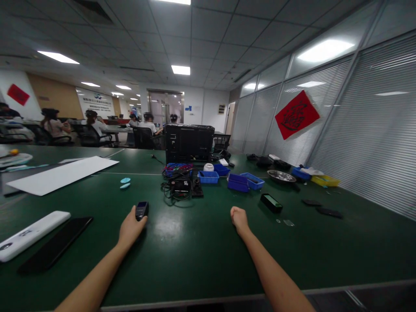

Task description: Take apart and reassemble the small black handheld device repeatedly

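Green-topped table (201, 264) spans the whole view. Far left, near edge: long white casing with rounded ends (42, 229), lying at a slant; flat black slab (56, 245) just beside it, roughly parallel. Farther back, large white rectangular sheet (65, 175), flat. Beyond the table on this side, several seated people (53, 123). Two small light-blue oval pieces (125, 180) next, close together.

Left hand (131, 227): fingers clamped on a small black handheld device with a dark screen (142, 209), thumb along its right side. Device sits left of centre, screen facing up. Cannot tell whether its underside touches the table.

Centre, farther back: black boxy unit (190, 144), upright; in front of it a black adapter-like block (180, 185) among tangled dark cables. Right of these, bright blue plastic tray (208, 179), with a white round object (208, 167) just behind.

Right hand (240, 220): fingers together, curled into a loose fist; cannot tell whether anything is inside. Beyond it, dark-blue plastic box (238, 183).

Right: black rectangular box with green upper face (272, 203), small clear piece (288, 222) nearby. Behind, shiny round metal dish (281, 176); then yellow plastic tray (323, 181). Two flat black pieces (329, 212) nearer, last on the right.
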Tool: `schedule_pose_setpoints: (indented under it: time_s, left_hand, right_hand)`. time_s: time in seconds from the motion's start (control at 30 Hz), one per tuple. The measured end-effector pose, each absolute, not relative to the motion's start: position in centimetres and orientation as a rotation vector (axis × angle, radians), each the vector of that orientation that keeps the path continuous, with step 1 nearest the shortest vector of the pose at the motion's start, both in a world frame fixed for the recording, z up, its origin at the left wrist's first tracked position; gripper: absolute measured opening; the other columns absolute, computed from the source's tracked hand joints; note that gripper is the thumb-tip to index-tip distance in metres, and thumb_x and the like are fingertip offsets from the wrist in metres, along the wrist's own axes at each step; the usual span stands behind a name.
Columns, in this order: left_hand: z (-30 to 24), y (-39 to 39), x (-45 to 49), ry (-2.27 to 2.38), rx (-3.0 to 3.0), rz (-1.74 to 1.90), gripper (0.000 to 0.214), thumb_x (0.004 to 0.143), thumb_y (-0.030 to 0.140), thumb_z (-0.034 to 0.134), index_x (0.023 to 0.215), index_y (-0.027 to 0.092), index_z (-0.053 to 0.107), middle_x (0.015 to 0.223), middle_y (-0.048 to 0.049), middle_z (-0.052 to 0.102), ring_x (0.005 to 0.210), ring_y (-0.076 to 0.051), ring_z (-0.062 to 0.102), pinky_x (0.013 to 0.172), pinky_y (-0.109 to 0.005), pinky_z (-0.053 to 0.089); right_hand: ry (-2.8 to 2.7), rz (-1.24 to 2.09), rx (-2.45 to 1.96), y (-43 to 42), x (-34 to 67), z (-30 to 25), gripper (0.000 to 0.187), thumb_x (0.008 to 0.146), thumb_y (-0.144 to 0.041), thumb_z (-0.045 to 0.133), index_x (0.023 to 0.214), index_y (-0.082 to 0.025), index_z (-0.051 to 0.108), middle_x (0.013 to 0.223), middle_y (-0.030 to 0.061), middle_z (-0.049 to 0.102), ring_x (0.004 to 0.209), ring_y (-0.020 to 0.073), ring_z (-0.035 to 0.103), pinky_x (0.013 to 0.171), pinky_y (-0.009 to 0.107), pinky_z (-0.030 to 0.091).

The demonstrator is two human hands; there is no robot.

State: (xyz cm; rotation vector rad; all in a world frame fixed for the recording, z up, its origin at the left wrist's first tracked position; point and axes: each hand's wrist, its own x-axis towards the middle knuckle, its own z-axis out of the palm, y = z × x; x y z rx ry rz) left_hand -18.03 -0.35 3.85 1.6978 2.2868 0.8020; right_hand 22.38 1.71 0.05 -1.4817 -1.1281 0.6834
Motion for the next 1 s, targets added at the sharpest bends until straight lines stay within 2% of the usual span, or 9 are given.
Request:
schedule_pose_setpoints:
  time_s: [0.27,0.43,0.53,0.67,1.0]
  left_hand:
    - [3.4,0.3,-24.3,2.43,1.571,0.887,0.069,0.075,0.044,0.044,0.131,0.006,0.03,0.127,-0.019,0.045,0.113,-0.031,0.046,0.088,-0.039,0.041]
    - [3.7,-0.1,-25.0,2.384,1.343,1.12,0.071,0.076,0.055,0.037,0.13,0.009,0.034,0.128,-0.0164,0.045,0.115,-0.03,0.045,0.091,-0.039,0.039]
    - [3.6,0.1,-25.0,2.369,1.221,1.237,0.062,0.08,0.05,0.031,0.127,0.01,0.039,0.126,-0.0151,0.048,0.114,-0.029,0.046,0.092,-0.039,0.038]
    - [3.4,0.5,-25.2,2.35,1.192,1.163,0.052,0.083,0.039,0.028,0.126,0.014,0.043,0.124,-0.0137,0.051,0.112,-0.029,0.048,0.089,-0.04,0.04]
    - [2.9,-0.1,-20.8,2.163,1.469,1.042,0.046,0.083,0.033,0.031,0.124,0.016,0.045,0.123,-0.009,0.053,0.111,-0.023,0.051,0.087,-0.033,0.043]
  right_hand:
    - [-1.13,0.685,-1.486,1.5,22.3,0.4,0.011,0.051,-0.018,0.037,0.043,-0.02,0.042,0.034,-0.0059,0.033,0.034,0.0082,0.029,0.04,0.021,0.02]
    - [-1.035,0.695,-1.447,1.8,23.0,0.6,0.007,0.05,-0.018,0.036,0.045,-0.02,0.042,0.034,-0.0072,0.028,0.033,0.0075,0.026,0.037,0.021,0.018]
    - [-0.93,0.705,-1.412,1.9,23.7,0.8,0.007,0.047,-0.018,0.034,0.047,-0.02,0.042,0.036,-0.0074,0.028,0.032,0.0074,0.027,0.036,0.021,0.017]
    - [-0.891,0.719,-1.417,1.9,24.1,0.9,0.009,0.045,-0.017,0.035,0.048,-0.019,0.043,0.037,-0.0068,0.031,0.032,0.0074,0.029,0.036,0.02,0.019]
    - [-0.977,0.722,-1.48,1.6,23.2,0.9,0.01,0.047,-0.017,0.035,0.048,-0.019,0.044,0.037,-0.0066,0.032,0.033,0.0082,0.03,0.035,0.021,0.021]
